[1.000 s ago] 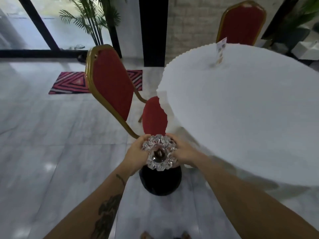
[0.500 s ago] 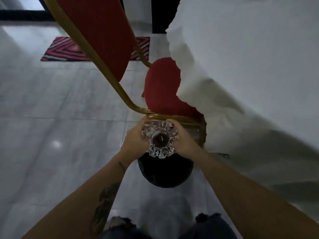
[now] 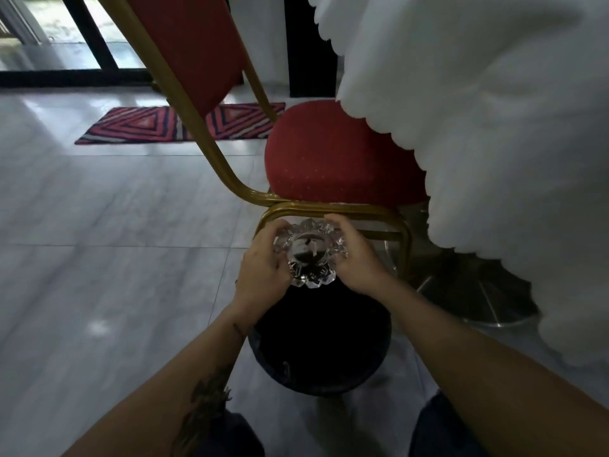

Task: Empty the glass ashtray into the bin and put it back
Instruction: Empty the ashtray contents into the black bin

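I hold the cut-glass ashtray (image 3: 309, 252) between both hands, low over the far rim of the round black bin (image 3: 319, 344) on the floor. My left hand (image 3: 260, 262) grips its left side and my right hand (image 3: 357, 258) grips its right side. The ashtray's bowl faces me, tilted, with dark ash and a small butt visible inside. The bin's inside is dark and I cannot make out what it holds.
A red chair with a gold frame (image 3: 329, 156) stands just beyond the bin. The white scalloped tablecloth (image 3: 478, 133) hangs at the right over a metal table base (image 3: 487, 298). A striped mat (image 3: 148, 125) lies on the marble floor. My knees show at the bottom edge.
My view has dropped low toward the floor. Both hands have brought the ashtray down closer over the bin, still gripping it on both sides.
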Motion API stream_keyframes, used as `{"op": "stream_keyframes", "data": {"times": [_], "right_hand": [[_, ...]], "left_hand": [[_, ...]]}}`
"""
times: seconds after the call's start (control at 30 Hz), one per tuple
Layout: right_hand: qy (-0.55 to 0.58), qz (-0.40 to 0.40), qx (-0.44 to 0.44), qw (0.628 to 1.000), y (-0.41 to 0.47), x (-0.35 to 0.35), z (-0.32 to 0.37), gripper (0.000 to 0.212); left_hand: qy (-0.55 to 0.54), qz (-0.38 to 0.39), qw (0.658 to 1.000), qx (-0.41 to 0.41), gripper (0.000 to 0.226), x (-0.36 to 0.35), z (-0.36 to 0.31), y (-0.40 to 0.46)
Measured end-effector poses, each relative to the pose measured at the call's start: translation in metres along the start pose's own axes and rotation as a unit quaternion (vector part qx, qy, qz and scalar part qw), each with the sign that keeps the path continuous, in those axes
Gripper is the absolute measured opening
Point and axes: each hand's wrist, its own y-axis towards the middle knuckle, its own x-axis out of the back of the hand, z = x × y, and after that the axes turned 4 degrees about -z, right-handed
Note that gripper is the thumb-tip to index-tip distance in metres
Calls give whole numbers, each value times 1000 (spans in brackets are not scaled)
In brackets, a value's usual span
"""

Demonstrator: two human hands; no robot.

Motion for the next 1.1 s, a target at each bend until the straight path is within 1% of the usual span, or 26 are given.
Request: {"op": "stream_keyframes", "data": {"times": [0.07, 0.2, 0.3, 0.37, 0.57, 0.67, 0.73, 0.83, 1.0, 1.1], "right_hand": [[-10, -1, -5, 1000, -4, 1, -1, 74], [-42, -45, 24, 998, -19, 3, 4, 62], [-42, -52, 45, 997, -24, 5, 8, 61], [-49, -55, 76, 994, -25, 5, 9, 62], [-78, -65, 123, 987, -30, 4, 2, 57], [-95, -69, 141, 983, -33, 3, -1, 63], [-105, -71, 159, 979, -30, 1, -4, 63], [-130, -56, 181, 973, -28, 0, -9, 60], [-174, -39, 216, 960, -32, -4, -13, 48], [-201, -34, 217, 955, -33, -5, -15, 49]], "left_hand": [[-2, 6, 1000, -8, 51, -1, 1, -4], [25, 23, 998, -53, 55, 6, -7, -6], [32, 59, 997, -48, 69, 10, -14, -1], [48, 81, 994, -57, 72, 9, -13, 0], [90, 81, 985, -123, 60, 9, -10, -10], [121, 76, 977, -162, 52, 11, -6, -13], [143, 77, 968, -191, 50, 10, -1, -15], [156, 72, 963, -206, 41, 12, -1, -15], [163, 84, 956, -227, 45, 14, 5, -25], [173, 82, 952, -238, 52, 13, 7, -26]]}}
